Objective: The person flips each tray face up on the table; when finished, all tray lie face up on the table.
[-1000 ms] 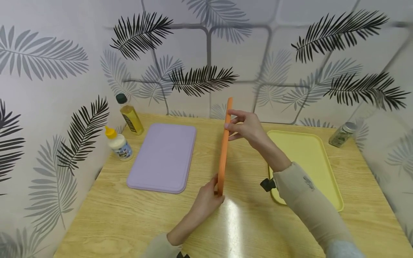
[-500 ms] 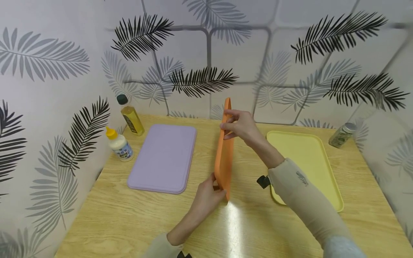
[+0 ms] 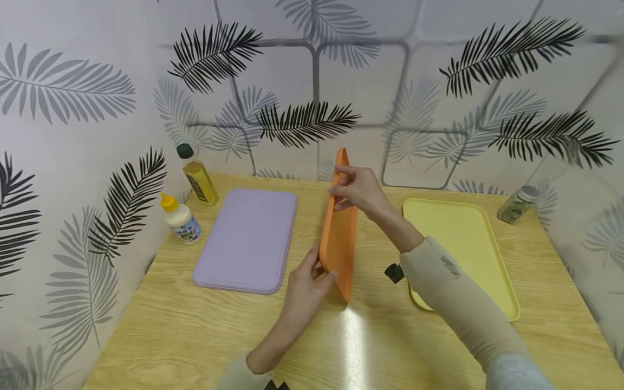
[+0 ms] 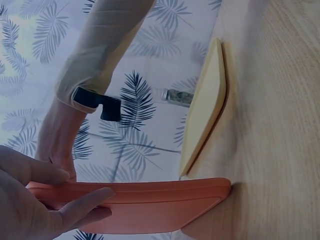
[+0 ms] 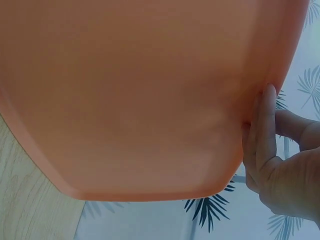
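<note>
An orange tray (image 3: 341,238) stands on its long edge, tilted, between the two hands. The left hand (image 3: 304,290) pinches its near end; in the left wrist view the fingers and thumb of that hand (image 4: 50,200) lie on both sides of the tray (image 4: 150,210). At the upper far part of the rim, the right hand (image 3: 363,195) grips the tray. The right wrist view shows the tray's broad inner face (image 5: 140,100), with the fingers of the right hand (image 5: 285,160) against it and the thumb behind the rim.
To the left lies a lilac board (image 3: 248,238), beside an oil bottle (image 3: 200,181) and a white bottle with a yellow cap (image 3: 182,222). A yellow tray (image 3: 458,249) lies under the right forearm. A spice jar (image 3: 518,204) stands at the back right, near the patterned wall (image 3: 361,81).
The orange tray has turned from edge-on so that its inner face shows. The left hand has moved slightly left and up with its near end, and the right hand has shifted slightly left.
</note>
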A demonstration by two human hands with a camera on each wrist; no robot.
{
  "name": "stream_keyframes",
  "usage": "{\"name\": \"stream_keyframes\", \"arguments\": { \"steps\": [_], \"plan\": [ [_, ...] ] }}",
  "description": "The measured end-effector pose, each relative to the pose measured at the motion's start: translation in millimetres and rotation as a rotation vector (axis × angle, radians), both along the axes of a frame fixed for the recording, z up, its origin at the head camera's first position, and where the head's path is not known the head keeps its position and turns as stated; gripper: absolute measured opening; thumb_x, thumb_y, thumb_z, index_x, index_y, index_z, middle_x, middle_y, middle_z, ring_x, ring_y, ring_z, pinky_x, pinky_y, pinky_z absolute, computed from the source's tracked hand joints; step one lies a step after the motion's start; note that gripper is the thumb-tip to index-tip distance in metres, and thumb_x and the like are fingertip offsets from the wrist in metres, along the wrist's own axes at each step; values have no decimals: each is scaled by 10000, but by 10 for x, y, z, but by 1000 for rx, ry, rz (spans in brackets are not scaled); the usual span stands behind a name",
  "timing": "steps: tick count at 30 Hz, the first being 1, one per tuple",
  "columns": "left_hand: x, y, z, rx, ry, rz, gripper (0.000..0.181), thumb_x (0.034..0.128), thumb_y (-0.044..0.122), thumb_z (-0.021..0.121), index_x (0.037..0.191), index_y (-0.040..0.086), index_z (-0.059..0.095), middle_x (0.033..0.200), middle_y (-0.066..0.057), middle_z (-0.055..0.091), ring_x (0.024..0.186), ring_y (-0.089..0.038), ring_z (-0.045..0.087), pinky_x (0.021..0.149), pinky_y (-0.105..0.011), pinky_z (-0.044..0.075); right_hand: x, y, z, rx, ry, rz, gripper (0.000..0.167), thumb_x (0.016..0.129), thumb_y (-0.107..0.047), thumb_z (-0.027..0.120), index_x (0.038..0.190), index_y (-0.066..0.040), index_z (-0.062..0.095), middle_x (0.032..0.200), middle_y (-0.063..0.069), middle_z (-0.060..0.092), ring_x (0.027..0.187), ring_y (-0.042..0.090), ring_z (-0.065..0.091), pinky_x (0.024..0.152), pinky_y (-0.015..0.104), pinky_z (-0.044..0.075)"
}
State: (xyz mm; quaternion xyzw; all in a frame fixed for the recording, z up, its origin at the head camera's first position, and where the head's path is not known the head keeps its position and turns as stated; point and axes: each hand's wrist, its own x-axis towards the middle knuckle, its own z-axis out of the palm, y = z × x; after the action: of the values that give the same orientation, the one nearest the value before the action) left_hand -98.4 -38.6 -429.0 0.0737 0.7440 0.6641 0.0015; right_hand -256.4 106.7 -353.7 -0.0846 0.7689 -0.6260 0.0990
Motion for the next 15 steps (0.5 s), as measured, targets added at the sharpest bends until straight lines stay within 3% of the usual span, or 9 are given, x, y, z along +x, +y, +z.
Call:
{"name": "stream_keyframes", "arguments": {
  "steps": [8,15],
  "plan": [
    [-12,-80,63,84,-49,1,583,931,97,633,1464,90,396,1346,-203,536,1079,-330,632,765,-289,567,-16,-54,-29,-4,-11,3,598,875,34,645,1432,-32,437,938,165,560,593,213,642,658,440,581],
    [-28,-134,123,162,-57,-19,620,935,71,628,1488,69,348,1368,-219,512,1064,-388,626,748,-354,578,-21,-115,-41,12,-6,8,589,875,34,642,1426,-27,443,935,168,565,606,213,650,631,410,586]
  ]
}}
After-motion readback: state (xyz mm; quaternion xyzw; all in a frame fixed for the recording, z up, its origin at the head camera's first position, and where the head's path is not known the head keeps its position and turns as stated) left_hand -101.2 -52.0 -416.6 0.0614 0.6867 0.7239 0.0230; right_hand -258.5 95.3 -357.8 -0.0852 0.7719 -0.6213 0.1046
